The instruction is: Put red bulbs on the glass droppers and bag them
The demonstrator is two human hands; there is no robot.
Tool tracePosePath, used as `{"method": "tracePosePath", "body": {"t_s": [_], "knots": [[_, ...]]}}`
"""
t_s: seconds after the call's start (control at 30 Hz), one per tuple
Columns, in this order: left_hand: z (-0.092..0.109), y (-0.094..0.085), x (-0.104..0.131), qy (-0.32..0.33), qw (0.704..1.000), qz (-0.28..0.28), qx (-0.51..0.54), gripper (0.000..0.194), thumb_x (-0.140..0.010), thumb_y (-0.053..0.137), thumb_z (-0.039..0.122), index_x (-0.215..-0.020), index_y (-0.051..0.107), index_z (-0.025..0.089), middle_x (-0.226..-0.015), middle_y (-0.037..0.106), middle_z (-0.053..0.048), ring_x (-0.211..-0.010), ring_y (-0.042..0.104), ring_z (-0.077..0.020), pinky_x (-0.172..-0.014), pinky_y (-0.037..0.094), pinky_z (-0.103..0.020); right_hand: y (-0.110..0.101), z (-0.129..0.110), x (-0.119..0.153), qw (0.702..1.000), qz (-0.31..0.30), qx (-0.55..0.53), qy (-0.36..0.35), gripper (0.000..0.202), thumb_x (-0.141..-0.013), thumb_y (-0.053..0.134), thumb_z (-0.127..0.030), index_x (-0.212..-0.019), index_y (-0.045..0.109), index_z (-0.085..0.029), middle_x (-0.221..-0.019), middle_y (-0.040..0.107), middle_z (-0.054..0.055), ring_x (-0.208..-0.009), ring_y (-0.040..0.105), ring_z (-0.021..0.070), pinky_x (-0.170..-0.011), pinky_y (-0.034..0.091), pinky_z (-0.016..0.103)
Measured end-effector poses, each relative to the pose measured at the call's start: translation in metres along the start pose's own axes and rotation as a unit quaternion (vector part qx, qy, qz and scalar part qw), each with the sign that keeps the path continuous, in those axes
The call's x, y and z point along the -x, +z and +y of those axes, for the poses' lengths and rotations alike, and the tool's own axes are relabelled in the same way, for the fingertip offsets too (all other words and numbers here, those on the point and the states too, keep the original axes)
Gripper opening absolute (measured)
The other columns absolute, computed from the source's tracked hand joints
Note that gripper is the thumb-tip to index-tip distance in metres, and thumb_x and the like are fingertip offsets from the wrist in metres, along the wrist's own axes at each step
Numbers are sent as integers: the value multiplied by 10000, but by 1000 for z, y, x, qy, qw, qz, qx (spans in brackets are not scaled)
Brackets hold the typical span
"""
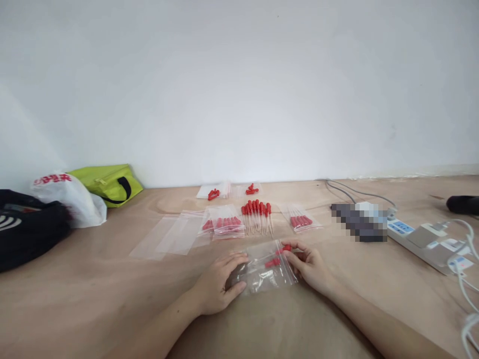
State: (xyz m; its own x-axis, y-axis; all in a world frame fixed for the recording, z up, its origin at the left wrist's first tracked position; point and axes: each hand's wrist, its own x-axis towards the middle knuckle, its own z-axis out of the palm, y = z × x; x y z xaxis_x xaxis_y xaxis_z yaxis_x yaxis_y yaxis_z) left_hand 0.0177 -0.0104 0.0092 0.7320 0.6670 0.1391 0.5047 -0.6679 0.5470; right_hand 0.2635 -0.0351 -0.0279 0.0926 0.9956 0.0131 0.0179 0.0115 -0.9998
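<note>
A clear zip bag (262,283) lies on the table in front of me, its red-lined end to the right. Around its left end curve the thumb and fingers of my left hand (220,281), gripping the bag. My right hand (309,264) pinches a red-headed stick (286,248) at the bag's right end; its shaft is hard to make out. Another red-headed stick (272,263) shows within the bag's outline. Just beyond the bag, a row of red-headed wooden sticks (256,208) lies with heads pointing away from me.
Flat empty zip bags (175,237) lie left; filled bags (228,224) and another filled bag (302,220) flank the row. Farther back are two bags with red pieces (213,193). A power strip (419,244) with cables stands right; a green bag (112,182), white bag and black bag left.
</note>
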Motion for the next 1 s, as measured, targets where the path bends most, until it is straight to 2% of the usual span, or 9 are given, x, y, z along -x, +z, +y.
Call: {"method": "tracePosePath", "body": {"t_s": [0.13, 0.2, 0.3, 0.37, 0.47, 0.6, 0.7, 0.83, 1.0], "knots": [[0, 1, 0, -1, 1000, -5, -12, 438, -772, 518, 248, -1202, 442, 220, -1264, 484, -61, -1178, 400, -240, -990, 325, -422, 3, -5, 0, 999, -19, 42, -20, 345, -639, 646, -458, -817, 538, -183, -731, 627, 14, -566, 556, 121, -478, 401, 220], [0, 1, 0, 1, 1000, -7, -15, 423, -776, 512, 246, -1194, 455, 218, -1258, 490, -62, -1176, 404, -238, -990, 326, -423, 3, -6, -2, 995, -53, 81, -27, 285, -687, 594, -457, -697, 559, -174, -653, 618, 9, -561, 548, 125, -490, 392, 223], [0, 0, 0, 12, 1000, -9, -18, 393, -785, 505, 246, -1177, 482, 229, -1250, 500, -53, -1173, 411, -231, -998, 318, -419, -2, -3, -11, 982, -105, 152, -36, 360, -752, 495, -435, -511, 530, -170, -484, 532, -18, -480, 494, 115, -459, 352, 220], [0, 0, 0, 19, 999, -16, -28, 390, -794, 503, 255, -1184, 488, 240, -1269, 482, -49, -1184, 400, -233, -1005, 305, -425, -8, -2, -21, 977, -77, 193, -51, 332, -738, 495, -385, -481, 506, -174, -459, 509, -27, -465, 478, 113, -452, 343, 220], [-1, 0, 0, 22, 998, -39, -49, 379, -817, 487, 258, -1196, 495, 279, -1309, 438, -42, -1211, 367, -246, -1007, 292, -446, -12, -5, -45, 961, 36, 263, -78, 167, -695, 504, -300, -582, 538, -181, -570, 579, -9, -549, 532, 132, -520, 393, 231], [0, 0, -1, 27, 997, -52, -59, 345, -833, 477, 247, -1164, 525, 329, -1311, 433, -24, -1213, 366, -248, -1017, 266, -463, 1, -13, -84, 928, 137, 342, -49, 121, -687, 495, -265, -739, 554, -174, -662, 617, 25, -614, 570, 155, -586, 414, 254], [1, 0, -2, 37, 997, -48, -58, 356, -826, 489, 247, -1171, 518, 331, -1304, 440, -23, -1210, 370, -243, -1018, 263, -464, 14, -17, -107, 917, 157, 365, -26, 191, -671, 515, -250, -829, 549, -147, -719, 631, 60, -702, 592, 184, -635, 420, 267], [1, 0, -1, 39, 997, -47, -57, 355, -820, 498, 240, -1166, 527, 312, -1297, 447, -37, -1205, 376, -239, -1015, 275, -452, 24, -17, -124, 907, 160, 389, 7, 278, -645, 547, -232, -899, 541, -119, -827, 637, 125, -827, 593, 237, -661, 423, 287], [1, 0, -1, 38, 996, -46, -61, 350, -820, 499, 243, -1163, 530, 303, -1300, 446, -36, -1205, 375, -235, -1019, 274, -442, 31, -21, -133, 904, 147, 400, 42, 290, -599, 571, -154, -884, 553, -105, -791, 635, 151, -773, 607, 255, -581, 419, 280]]}}
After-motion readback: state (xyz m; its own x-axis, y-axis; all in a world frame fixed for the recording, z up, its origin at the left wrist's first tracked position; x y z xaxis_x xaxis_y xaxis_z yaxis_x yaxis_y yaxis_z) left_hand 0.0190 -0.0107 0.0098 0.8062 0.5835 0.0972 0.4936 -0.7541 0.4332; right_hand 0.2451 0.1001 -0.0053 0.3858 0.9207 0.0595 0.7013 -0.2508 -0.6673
